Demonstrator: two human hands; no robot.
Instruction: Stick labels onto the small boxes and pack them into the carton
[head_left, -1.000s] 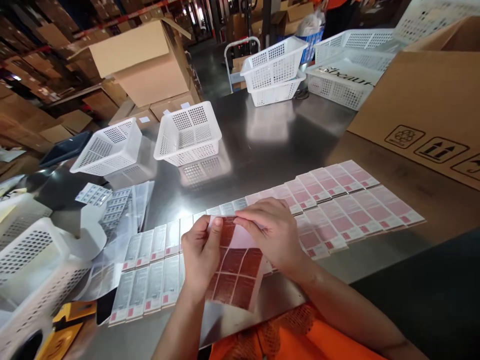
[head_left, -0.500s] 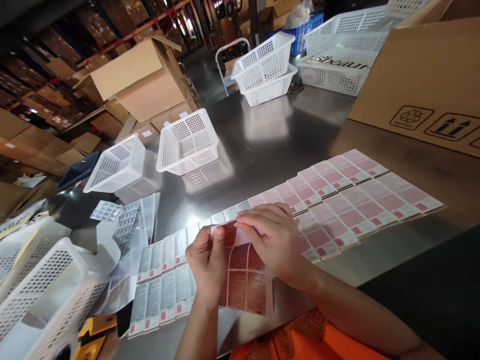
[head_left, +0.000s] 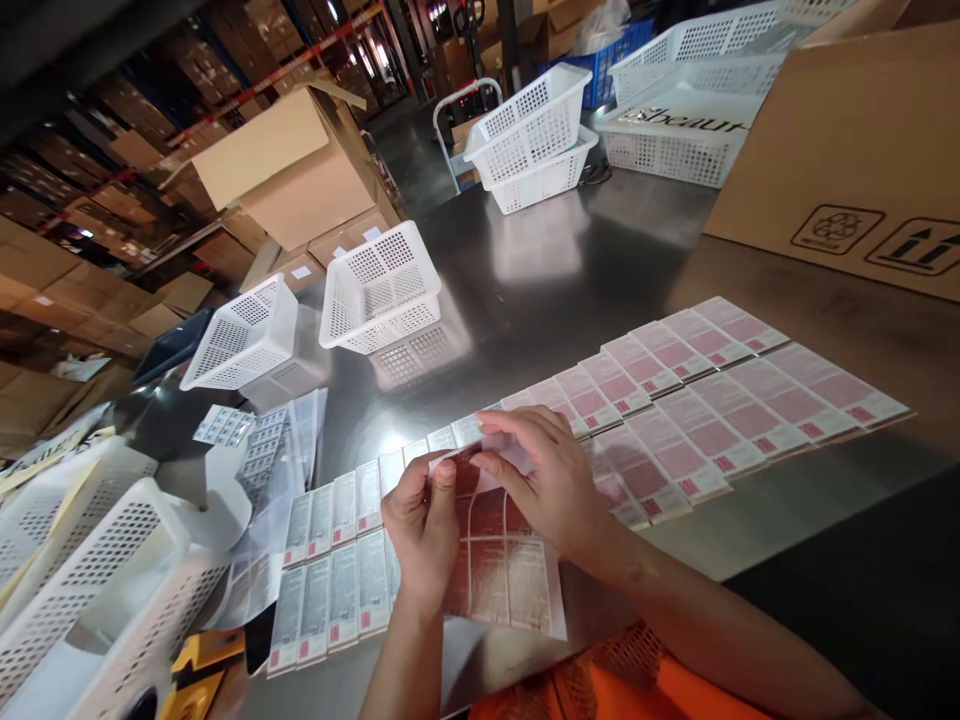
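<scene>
Both closed on the label sheet [head_left: 501, 570] — left hand [head_left: 421, 525] pinching its top edge, right hand [head_left: 541, 478] gripping beside it — above rows of small boxes [head_left: 675, 400] on the metal table [head_left: 540, 270].

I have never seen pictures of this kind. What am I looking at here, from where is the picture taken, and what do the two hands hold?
There is no machine here. A person wears a camera on the head, so you look forward and down at that person's own bare hands.

The left hand and the right hand together hold a sheet of labels at its top edge, just above a shiny metal table. The right fingers pinch at the top of the sheet.

On the table lie two rows of flat packets with pink labels, running from left to right. Behind them stand white perforated baskets. A large cardboard box stands at the right, and more label sheets lie at the left.
</scene>
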